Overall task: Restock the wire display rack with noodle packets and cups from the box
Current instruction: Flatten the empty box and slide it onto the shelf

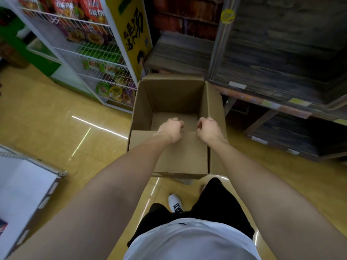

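Note:
An open cardboard box (142, 109) stands on the floor in front of me, and its inside looks bare. My left hand (171, 129) and my right hand (209, 129) both grip the top edge of the box's near flap, fingers curled over it. The white wire display rack (90, 59) stands to the upper left. It holds red noodle packets (75, 8) on its top shelf, purple and green packs below, and noodle cups (115, 91) on the lowest shelf.
A yellow sign panel (134, 34) flanks the rack's right side. Dark wooden shelving (281, 62) rises behind and to the right of the box. A white fixture (24, 194) sits at the lower left. The floor is yellow tile, with my legs and one white shoe (175, 202) below.

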`<state>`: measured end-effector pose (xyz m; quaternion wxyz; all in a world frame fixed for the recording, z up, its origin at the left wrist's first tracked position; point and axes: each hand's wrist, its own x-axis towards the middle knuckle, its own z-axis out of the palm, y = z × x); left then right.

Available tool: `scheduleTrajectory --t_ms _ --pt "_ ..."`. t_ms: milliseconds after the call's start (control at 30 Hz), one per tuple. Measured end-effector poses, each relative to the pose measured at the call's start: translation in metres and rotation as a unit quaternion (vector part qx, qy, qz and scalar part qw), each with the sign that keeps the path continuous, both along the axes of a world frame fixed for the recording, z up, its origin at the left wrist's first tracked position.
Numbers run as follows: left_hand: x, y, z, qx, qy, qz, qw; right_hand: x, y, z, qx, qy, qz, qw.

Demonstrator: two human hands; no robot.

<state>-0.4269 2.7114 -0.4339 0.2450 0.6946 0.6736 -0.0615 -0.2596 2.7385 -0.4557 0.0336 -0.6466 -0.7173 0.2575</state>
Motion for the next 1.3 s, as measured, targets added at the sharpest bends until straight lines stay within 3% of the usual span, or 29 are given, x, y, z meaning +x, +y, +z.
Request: scheduleTrajectory --t_ms 300,633,1000,1300 --pt "0.013 0.077 0.006 0.065 -0.036 0.067 0.995 0.009 0.087 0.010 0.061 0.064 -0.038 0.995" --pt "0.022 0.179 0.007 0.104 -0.063 0.159 0.980 0.001 0.218 0.000 -0.011 0.181 -0.095 0.979" --pt "0.019 0.260 -0.033 0.048 -0.019 0.189 0.981 -0.032 0.300 -0.039 -0.134 0.143 -0.009 0.981" --pt "0.011 0.259 -0.035 0.027 -0.031 0.202 0.979 -0.040 0.308 -0.042 -0.114 0.094 -0.048 0.988"
